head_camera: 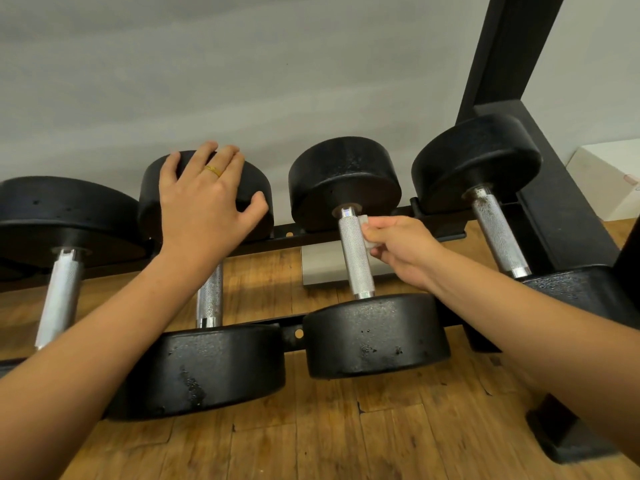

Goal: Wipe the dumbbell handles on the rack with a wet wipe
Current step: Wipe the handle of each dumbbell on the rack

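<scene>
Your right hand (398,251) pinches a small folded wet wipe (365,223) between curled fingertips and thumb and holds it against the right side of the knurled steel handle (356,258) of the third dumbbell from the left, near its far end, just below the far weight head (346,181). Most of the wipe is hidden inside your fingers; only white edges show above and below them. Your left hand (204,199) lies flat and spread on the far head of the second dumbbell (256,192), fingers reaching over its top edge, thumb out to the right, gripping nothing; a gold ring (213,170) sits on one finger. Your left forearm crosses over that dumbbell's handle (209,296), so only its near part shows. Four black round-headed dumbbells lie side by side across the two rails of the rack (291,332), handles running away from you. The leftmost handle (59,296) and the rightmost handle (498,233) are untouched, well apart from both hands. Below the rack is a worn wooden plank floor (311,438), behind it a grey wall (207,81), and at the right a black upright post (502,53) rises beside a white box (609,181).
</scene>
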### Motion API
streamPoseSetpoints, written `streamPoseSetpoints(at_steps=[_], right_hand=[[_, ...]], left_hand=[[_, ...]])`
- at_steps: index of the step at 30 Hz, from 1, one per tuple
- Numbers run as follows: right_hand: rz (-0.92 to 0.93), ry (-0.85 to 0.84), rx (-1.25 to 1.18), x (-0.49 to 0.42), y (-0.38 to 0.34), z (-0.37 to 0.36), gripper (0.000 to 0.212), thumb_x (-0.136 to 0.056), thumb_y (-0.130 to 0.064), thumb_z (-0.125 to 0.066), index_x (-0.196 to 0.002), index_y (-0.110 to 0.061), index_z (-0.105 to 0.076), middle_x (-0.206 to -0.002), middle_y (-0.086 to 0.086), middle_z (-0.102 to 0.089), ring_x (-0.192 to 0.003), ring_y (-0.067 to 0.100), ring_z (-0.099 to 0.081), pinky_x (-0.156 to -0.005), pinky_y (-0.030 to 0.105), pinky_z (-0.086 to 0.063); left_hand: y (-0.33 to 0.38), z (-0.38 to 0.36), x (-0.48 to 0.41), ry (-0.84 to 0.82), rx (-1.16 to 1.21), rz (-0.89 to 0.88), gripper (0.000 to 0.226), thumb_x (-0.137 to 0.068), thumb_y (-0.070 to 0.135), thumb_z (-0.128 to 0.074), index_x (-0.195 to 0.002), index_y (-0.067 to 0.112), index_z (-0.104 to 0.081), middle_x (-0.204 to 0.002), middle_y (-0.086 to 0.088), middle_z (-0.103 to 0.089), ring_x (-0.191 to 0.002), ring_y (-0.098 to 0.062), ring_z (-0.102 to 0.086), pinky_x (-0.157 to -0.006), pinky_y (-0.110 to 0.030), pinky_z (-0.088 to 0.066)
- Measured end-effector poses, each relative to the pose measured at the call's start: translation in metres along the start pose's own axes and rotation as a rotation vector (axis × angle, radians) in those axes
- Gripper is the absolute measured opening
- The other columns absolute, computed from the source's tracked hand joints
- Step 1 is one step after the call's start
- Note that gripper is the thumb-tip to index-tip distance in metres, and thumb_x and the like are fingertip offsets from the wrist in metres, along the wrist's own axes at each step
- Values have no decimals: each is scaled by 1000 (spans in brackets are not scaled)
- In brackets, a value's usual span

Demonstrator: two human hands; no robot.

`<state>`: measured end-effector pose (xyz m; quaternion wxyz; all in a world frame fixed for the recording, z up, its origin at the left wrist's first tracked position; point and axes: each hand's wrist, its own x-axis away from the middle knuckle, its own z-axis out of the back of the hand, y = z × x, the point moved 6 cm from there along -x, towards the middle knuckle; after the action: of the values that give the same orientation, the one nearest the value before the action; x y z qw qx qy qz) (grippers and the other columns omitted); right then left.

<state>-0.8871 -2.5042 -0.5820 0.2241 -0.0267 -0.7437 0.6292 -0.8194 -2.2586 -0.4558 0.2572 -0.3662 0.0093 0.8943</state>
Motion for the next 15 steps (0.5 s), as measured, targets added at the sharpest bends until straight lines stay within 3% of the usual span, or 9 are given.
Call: streamPoseSetpoints(at_steps=[7, 10, 12, 15], right_hand=[[57, 14, 11, 9, -2, 5, 20, -91, -2, -68, -106, -14, -72, -104, 5, -75, -88, 15, -71, -71, 23, -53], [52, 5, -72, 11, -5, 1, 22, -93, -3, -65, -108, -18, -73, -106, 5, -76, -98, 20, -73, -82, 32, -59], [28, -32, -107, 14, -4, -2, 23, -96, -3, -62, -114, -14, -72, -109, 8, -76, -102, 23, -72, -88, 38, -59], [37, -68, -117, 18, -7, -1, 27, -96, 0, -60, -121, -7, -69, -114, 10, -74, -102, 21, -73, -86, 36, -61]], left_hand=[[-1, -2, -1, 9, 11, 8, 56, -98, 46, -51, -139, 8, -60, -144, -9, -60, -142, -30, -46, -117, -58, -28], [-1, -2, -1, 8, 11, 6, 58, -98, 46, -50, -140, 8, -60, -144, -9, -60, -142, -29, -46, -118, -58, -28], [-1, -1, -1, 12, 12, 4, 58, -98, 46, -50, -140, 8, -59, -145, -10, -60, -142, -30, -46, -118, -58, -27], [-2, -2, -1, 12, 15, 6, 58, -98, 46, -50, -140, 8, -59, -145, -10, -60, -142, -30, -46, -117, -58, -27]])
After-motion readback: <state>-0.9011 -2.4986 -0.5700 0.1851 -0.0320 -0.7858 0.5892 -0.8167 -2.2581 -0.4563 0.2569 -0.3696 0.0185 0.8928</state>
